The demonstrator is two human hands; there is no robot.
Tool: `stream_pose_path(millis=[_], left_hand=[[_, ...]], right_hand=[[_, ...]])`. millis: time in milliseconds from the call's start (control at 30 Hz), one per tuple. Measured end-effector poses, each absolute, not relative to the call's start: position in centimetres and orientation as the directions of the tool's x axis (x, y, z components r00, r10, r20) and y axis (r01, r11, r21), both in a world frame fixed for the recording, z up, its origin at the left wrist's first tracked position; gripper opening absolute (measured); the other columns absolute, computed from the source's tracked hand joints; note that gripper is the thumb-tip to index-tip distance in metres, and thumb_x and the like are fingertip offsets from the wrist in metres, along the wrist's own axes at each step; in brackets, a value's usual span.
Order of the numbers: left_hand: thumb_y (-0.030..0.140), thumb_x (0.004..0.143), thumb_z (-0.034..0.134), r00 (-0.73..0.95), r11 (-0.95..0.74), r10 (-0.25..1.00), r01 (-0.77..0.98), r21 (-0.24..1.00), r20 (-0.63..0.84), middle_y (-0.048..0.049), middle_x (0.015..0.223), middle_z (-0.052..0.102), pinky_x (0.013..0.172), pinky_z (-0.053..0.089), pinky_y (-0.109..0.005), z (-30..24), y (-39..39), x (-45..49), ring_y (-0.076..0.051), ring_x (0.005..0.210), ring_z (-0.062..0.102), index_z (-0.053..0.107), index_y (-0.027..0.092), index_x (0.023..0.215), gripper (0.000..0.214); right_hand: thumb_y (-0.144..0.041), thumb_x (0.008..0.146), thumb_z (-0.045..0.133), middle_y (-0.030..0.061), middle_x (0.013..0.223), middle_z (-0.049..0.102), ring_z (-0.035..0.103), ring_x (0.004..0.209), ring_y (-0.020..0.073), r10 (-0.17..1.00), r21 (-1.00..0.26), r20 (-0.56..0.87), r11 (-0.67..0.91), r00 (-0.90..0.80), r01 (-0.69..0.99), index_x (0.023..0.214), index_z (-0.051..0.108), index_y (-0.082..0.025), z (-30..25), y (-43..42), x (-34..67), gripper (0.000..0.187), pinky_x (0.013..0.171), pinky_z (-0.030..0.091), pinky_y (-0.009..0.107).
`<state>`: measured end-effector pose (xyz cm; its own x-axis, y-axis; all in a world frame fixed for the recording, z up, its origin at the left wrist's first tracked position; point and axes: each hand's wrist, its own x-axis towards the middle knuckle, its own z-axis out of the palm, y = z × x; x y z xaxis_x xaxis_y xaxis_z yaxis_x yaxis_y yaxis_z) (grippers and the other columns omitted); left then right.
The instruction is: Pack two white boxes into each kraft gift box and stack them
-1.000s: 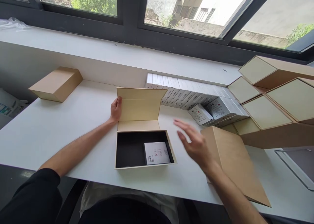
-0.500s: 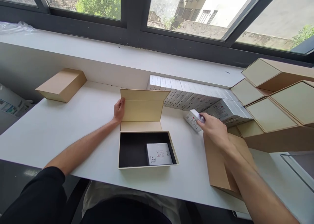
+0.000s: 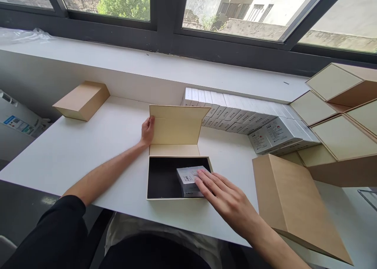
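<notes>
- Clasping the raised lid (image 3: 179,125) by its left edge with the left hand (image 3: 148,130).
- Having the two hands well apart, with the right hand (image 3: 225,194) off to the right of the left one and nearer the body.
- Laying the right hand's fingers, outstretched, over the right part of an upper small silver box (image 3: 187,178); unable to tell whether gripping it or only touching it, with the thumb out of sight.
- Showing a lower small silver box (image 3: 191,194) beneath that one, just left of the right fingertips, with the upper one jutting past it on the left.
- Holding both small boxes at the right end of an open, black-lined case (image 3: 163,178), nearer the body than the left hand.
- Having rows of white small boxes (image 3: 229,110) beyond the right hand, alongside the white ledge (image 3: 132,61).
- Having a large tan box (image 3: 300,202) near the right hand, on its right, and a stack of tan boxes (image 3: 330,137) farther out beyond it.
- Having another tan box (image 3: 84,98) off to the left of the left hand and beyond it, on the white table (image 3: 103,143).
- Facing a dark window frame (image 3: 165,21) well beyond both hands.
</notes>
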<state>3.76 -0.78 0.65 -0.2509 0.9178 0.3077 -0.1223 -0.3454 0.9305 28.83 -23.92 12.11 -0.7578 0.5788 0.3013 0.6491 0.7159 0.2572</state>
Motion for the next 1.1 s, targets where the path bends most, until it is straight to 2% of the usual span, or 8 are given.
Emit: stream_pose_path(millis=[133,200,300,467,600,800,933,1100], left_hand=[[0.078,0.079,0.053,-0.261,-0.346,0.915,-0.117,0.931,0.308,0.0041,0.057,0.034,0.051,0.025,-0.026,0.6,-0.7,3.7,-0.010,0.056,0.028,0.039,0.019,0.061,0.063],[0.078,0.079,0.053,-0.268,-0.350,0.912,-0.116,0.930,0.310,0.0041,0.057,0.033,0.051,0.024,-0.027,0.6,-0.7,3.7,-0.010,0.056,0.027,0.038,0.019,0.060,0.063],[0.077,0.079,0.053,-0.262,-0.355,0.912,-0.116,0.928,0.316,0.0040,0.057,0.033,0.051,0.024,-0.027,0.5,-0.7,3.7,-0.010,0.055,0.027,0.038,0.020,0.060,0.063],[0.078,0.079,0.053,-0.261,-0.354,0.913,-0.121,0.927,0.315,0.0037,0.058,0.034,0.051,0.025,-0.026,0.6,-0.9,3.7,-0.010,0.056,0.028,0.039,0.020,0.060,0.063],[0.078,0.079,0.053,-0.260,-0.354,0.912,-0.107,0.929,0.318,0.0042,0.057,0.031,0.051,0.023,-0.027,0.7,-1.0,3.7,-0.010,0.056,0.025,0.036,0.020,0.060,0.063],[0.078,0.079,0.052,-0.251,-0.355,0.913,-0.106,0.929,0.321,0.0041,0.057,0.031,0.051,0.024,-0.026,0.6,-0.8,3.8,-0.010,0.055,0.026,0.035,0.020,0.060,0.063],[0.077,0.080,0.053,-0.258,-0.348,0.914,-0.099,0.932,0.314,0.0042,0.056,0.031,0.050,0.024,-0.026,0.4,-0.9,3.8,-0.010,0.055,0.026,0.036,0.020,0.060,0.063],[0.077,0.079,0.055,-0.257,-0.336,0.919,-0.119,0.934,0.298,0.0042,0.055,0.031,0.049,0.023,-0.027,0.3,-1.3,3.8,-0.010,0.054,0.026,0.037,0.020,0.059,0.063]], right_hand=[[-0.023,0.102,0.047,0.0128,0.131,0.065,0.061,0.122,0.0245,0.565,0.160,0.269,0.773,-0.780,0.614,0.115,0.067,-0.013,10.9,-24.2,30.1,0.026,0.096,0.053,0.039],[-0.034,0.101,0.049,0.0126,0.117,0.071,0.066,0.110,0.0243,0.589,0.090,0.282,0.769,-0.757,0.632,0.105,0.069,-0.014,10.9,-24.3,30.3,0.028,0.090,0.054,0.039],[-0.031,0.100,0.051,0.0089,0.090,0.072,0.067,0.088,0.0212,0.634,0.020,0.280,0.747,-0.721,0.665,0.093,0.069,-0.016,11.3,-23.4,29.6,0.024,0.081,0.054,0.037],[-0.037,0.100,0.050,0.0179,0.140,0.054,0.052,0.128,0.0298,0.625,-0.060,0.136,0.779,-0.769,0.624,0.125,0.062,-0.017,11.2,-20.4,27.0,0.034,0.099,0.047,0.047],[-0.050,0.101,0.042,0.0135,0.122,0.063,0.060,0.105,0.0254,0.653,-0.154,-0.051,0.742,-0.755,0.652,0.103,0.067,-0.020,10.4,-19.5,26.0,0.039,0.087,0.050,0.043],[-0.059,0.098,0.042,0.0134,0.116,0.064,0.060,0.099,0.0253,0.728,-0.195,-0.074,0.659,-0.681,0.726,0.092,0.065,-0.018,9.8,-19.7,26.0,0.048,0.085,0.049,0.043],[-0.059,0.097,0.046,0.0154,0.127,0.062,0.058,0.113,0.0285,0.709,-0.197,0.004,0.692,-0.705,0.694,0.105,0.068,-0.018,9.7,-20.2,25.7,0.048,0.096,0.046,0.046],[-0.036,0.098,0.053,0.0136,0.123,0.066,0.060,0.112,0.0236,0.666,-0.145,0.369,0.730,-0.648,0.668,0.119,0.065,-0.018,10.2,-19.9,28.5,0.030,0.097,0.048,0.041]])
